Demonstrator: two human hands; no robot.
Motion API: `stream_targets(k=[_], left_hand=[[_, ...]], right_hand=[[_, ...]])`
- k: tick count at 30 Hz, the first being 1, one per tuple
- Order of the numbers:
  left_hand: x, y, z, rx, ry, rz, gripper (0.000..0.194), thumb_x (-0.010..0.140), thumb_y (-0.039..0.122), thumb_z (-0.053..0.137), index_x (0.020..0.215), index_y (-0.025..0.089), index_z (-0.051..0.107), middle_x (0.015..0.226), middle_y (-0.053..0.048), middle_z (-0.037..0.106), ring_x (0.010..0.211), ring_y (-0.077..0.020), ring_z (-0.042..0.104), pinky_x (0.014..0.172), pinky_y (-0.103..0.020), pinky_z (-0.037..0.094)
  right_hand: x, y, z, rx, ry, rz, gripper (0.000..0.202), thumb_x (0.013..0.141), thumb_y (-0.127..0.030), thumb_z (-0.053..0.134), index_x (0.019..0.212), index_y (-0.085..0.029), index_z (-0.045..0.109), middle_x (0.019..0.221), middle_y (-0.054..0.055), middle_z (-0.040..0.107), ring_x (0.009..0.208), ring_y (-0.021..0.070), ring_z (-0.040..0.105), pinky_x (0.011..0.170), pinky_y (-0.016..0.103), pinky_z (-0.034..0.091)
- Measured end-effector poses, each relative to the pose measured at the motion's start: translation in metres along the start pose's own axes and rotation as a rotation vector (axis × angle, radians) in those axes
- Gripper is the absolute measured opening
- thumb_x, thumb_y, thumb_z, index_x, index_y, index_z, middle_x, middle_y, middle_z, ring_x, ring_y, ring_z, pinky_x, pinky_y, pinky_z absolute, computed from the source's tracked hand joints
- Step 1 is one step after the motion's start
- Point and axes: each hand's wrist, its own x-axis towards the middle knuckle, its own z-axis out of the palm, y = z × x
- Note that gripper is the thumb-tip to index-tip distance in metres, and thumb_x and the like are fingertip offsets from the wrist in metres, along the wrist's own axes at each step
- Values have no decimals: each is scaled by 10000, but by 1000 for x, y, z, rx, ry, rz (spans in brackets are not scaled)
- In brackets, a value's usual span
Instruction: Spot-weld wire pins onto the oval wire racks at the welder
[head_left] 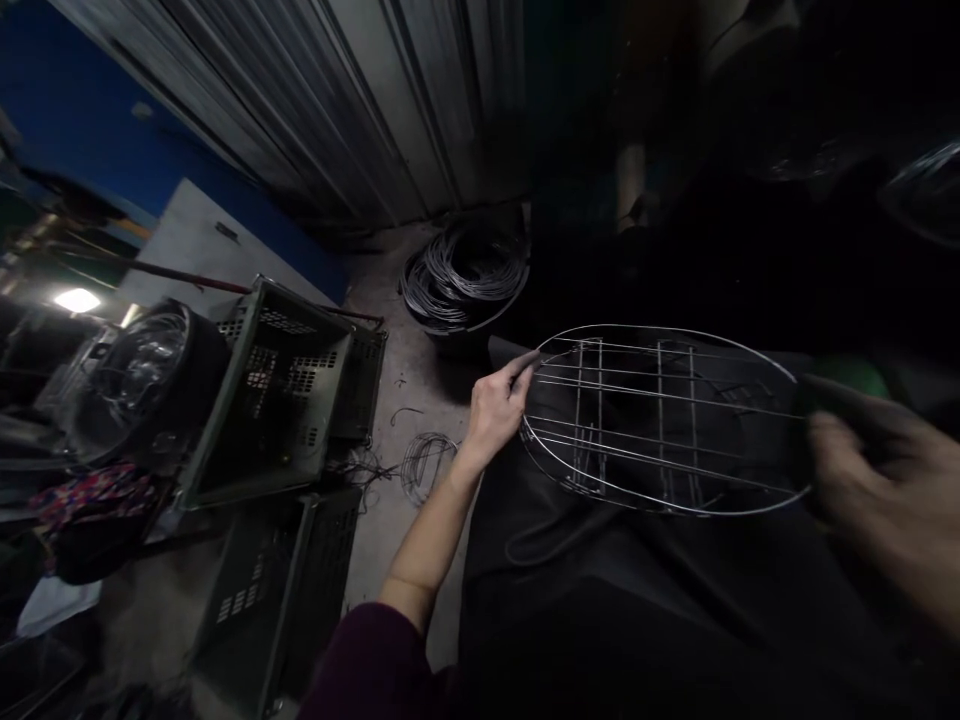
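An oval wire rack (637, 420) with long wires and crossing pairs of short ones lies over dark cloth on the lap. My left hand (499, 408) pinches the rack's left end between thumb and fingers. At the rack's right end is my right hand (885, 480), blurred by motion, its fingers curled round a dark thing that I cannot make out. Behind that hand shows a round green object (862, 375), partly hidden. More wire pieces lie under the rack's lower left edge.
Coiled wire (465, 270) fills a dark container beyond my left hand. Green plastic crates (262, 400) stand at the left, near a black tub (150, 370). Thin wire loops (427, 468) lie on the floor. A corrugated metal wall (375, 100) rises behind.
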Motion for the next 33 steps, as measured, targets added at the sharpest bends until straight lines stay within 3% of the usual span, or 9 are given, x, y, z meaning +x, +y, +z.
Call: stream_targets(k=[2,5,9,13,16,19,23,29,33], left_hand=[[-3,-2,2,51,14,-35,373,944,294,545,1299,240,645,1124,-45,744,1049,-213,689,959,-334,518],[-11,-2,3,75,9,-130,503,914,318,603,1411,265,542,940,-17,756,863,-196,699,862,-329,542],[-18,-6,6,-11,-28,-135,360,921,334,595,1265,250,664,1099,-46,740,1005,-208,680,915,-315,522],[-17,-11,11,74,6,-122,301,910,339,614,1191,247,672,876,-9,715,808,-165,648,798,-277,512],[-14,-13,14,75,32,-109,313,893,331,639,1183,214,653,778,18,651,686,-120,575,713,-238,483],[-10,-13,17,13,43,-70,372,906,323,624,1264,222,617,904,-5,703,803,-140,636,808,-266,517],[-9,-11,19,32,9,11,323,927,288,592,1236,216,647,1238,-66,695,1147,-214,642,1041,-368,482],[-14,-21,20,134,26,126,309,983,335,500,1205,187,654,1256,-88,685,1165,-214,626,1055,-385,471],[-22,-39,26,-13,-63,18,398,1015,411,407,1340,240,561,1278,-73,667,1082,-192,642,1032,-392,477]], right_hand=[[1,-6,2,-47,-31,58,568,785,-487,513,1273,-246,676,576,34,588,454,238,534,628,495,545],[4,-6,3,-80,-42,-28,563,798,-496,470,1257,-251,684,828,85,698,735,296,663,876,546,541],[3,3,6,-88,-65,-106,607,828,-464,414,1306,-172,650,1188,145,663,1150,340,610,1031,538,477],[-2,8,12,-58,-110,-79,594,825,-427,428,1323,-176,632,1236,144,643,1171,335,601,1041,541,472],[-3,11,18,10,-39,-58,567,829,-401,444,1310,-175,640,1232,139,646,1162,317,610,1042,522,478],[-2,12,21,21,32,-74,546,830,-396,455,1292,-187,659,1221,122,655,1135,304,625,1033,496,492],[-1,13,20,7,-8,-81,546,822,-391,464,1298,-208,659,1203,113,664,1103,308,636,1002,502,509],[-9,23,16,-28,11,-68,519,842,-404,490,1302,-230,658,1185,131,657,1060,304,644,966,506,525],[-17,34,26,160,-31,60,498,840,-399,548,1291,-214,651,1235,128,644,1146,295,617,1033,497,491]])
